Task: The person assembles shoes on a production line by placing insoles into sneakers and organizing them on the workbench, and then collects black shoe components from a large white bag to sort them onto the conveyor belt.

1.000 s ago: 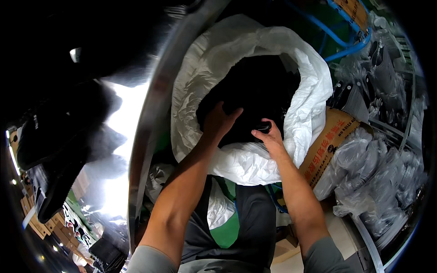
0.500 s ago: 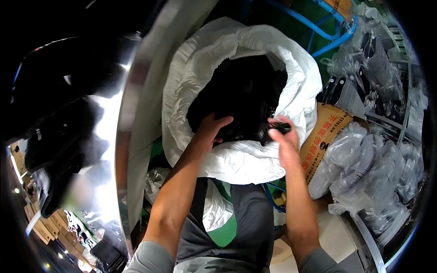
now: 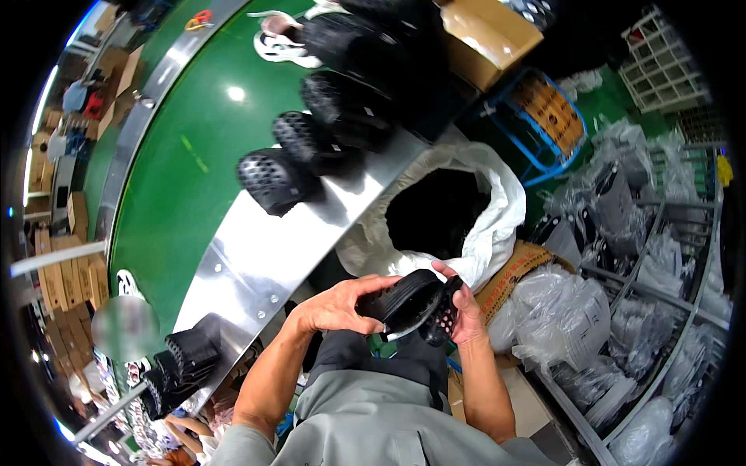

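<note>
In front of my waist, my left hand point(image 3: 342, 307) grips a black clog point(image 3: 402, 301), thumb below and fingers along its near end. My right hand point(image 3: 466, 312) is closed on a black part with round holes point(image 3: 438, 325), right beside it. Whether that part is a second clog or the front of the same one, I cannot tell. Just beyond both hands stands a white woven sack point(image 3: 507, 194), its rim rolled open around a dark inside. What lies within the sack is too dark to make out.
Left of the sack runs a metal-edged table point(image 3: 256, 260) with a green surface point(image 3: 183, 147). Black perforated clogs point(image 3: 272, 180) stand along its edge. At right are a cardboard box point(image 3: 509, 272), plastic-wrapped bundles point(image 3: 559, 303), a metal rack point(image 3: 653, 287) and a blue-framed stool point(image 3: 544, 124).
Both hands have come up out of the sack's mouth and toward my body, now holding black footwear together. The view has swung, so the green table with its clogs shows.
</note>
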Available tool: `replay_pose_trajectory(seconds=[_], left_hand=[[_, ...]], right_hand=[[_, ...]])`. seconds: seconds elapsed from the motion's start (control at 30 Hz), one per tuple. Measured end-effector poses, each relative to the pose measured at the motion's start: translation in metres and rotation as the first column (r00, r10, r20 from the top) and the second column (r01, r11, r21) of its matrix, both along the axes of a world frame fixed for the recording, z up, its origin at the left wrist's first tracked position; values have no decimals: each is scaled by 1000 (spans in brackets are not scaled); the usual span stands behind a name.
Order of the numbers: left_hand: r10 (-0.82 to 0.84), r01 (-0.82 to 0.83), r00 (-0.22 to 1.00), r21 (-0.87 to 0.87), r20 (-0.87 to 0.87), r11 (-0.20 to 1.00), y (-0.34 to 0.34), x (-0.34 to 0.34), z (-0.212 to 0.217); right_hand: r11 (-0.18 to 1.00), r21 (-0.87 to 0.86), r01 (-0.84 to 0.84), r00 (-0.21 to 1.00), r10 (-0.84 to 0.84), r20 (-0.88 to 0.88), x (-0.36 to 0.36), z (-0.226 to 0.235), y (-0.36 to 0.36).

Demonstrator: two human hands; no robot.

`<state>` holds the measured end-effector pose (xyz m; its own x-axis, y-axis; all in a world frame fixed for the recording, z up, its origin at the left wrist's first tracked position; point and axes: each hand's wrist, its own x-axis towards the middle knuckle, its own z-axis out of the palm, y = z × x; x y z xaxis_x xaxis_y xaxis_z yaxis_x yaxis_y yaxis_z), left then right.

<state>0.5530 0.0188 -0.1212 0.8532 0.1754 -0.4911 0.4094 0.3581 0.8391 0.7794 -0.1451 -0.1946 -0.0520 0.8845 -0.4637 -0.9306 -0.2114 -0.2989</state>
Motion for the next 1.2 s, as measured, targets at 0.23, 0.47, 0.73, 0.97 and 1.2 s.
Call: replay_pose_trajectory(seconds=[0.23, 0.47, 0.73, 0.97, 1.2], left_hand=[[680, -653, 732, -246, 34, 716, -62, -132, 73], [945, -198, 324, 980, 35, 32, -129, -242, 190], [963, 432, -211, 868, -165, 243, -187, -413, 177], [853, 401, -333, 759, -401, 513, -157, -446, 103], [845, 360, -383, 782, -374, 509, -169, -455, 87]], right_hand=[[986, 145, -81, 985, 101, -137, -41, 62, 52], [889, 223, -399, 914, 405, 20, -85, 69, 64], [758, 174, -628, 777, 602, 184, -115, 106, 68], [774, 109, -624, 724, 520, 454, -118, 109, 62], [789, 86, -608, 722, 504, 474, -137, 118, 51]])
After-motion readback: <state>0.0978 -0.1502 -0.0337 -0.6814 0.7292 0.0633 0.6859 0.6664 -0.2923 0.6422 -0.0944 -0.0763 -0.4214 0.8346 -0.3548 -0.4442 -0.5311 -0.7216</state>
